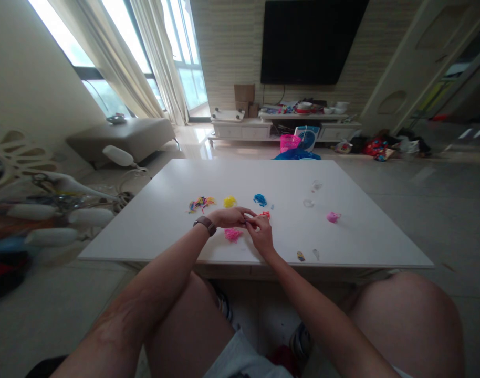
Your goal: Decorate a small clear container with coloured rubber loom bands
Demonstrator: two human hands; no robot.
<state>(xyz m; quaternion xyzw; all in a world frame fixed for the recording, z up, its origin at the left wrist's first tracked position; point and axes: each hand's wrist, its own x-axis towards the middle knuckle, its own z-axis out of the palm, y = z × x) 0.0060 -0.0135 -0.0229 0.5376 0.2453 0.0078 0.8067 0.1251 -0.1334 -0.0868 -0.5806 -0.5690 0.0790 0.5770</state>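
So both hands are up over the white desk, meeting a bit in from the near edge. The left hand comes in flat from the left, watch on the wrist, fingers close together and pointing right. The right hand comes up from below, thumb and fingers drawn in toward the left one's fingertips. There's maybe a tiny dark speck right where they meet, but it's too small to make out, so I can't tell if either hand is actually gripping anything.

The little coloured bits sit in piles all round them. The red pile is closest, just past the right hand's fingers and partly hidden by them. The pink pile is just on the near side of the left hand, between the two forearms. The yellow pile is right behind the left hand, and the blue pile is a little further back, beyond the fingertips. Off to the left, past the watch, there's a mixed pile.

Well over to the right are a pink lump and a clear ring. Nearer the front edge, right of the right forearm, lies a small dark-and-gold piece with a clear piece beside it.
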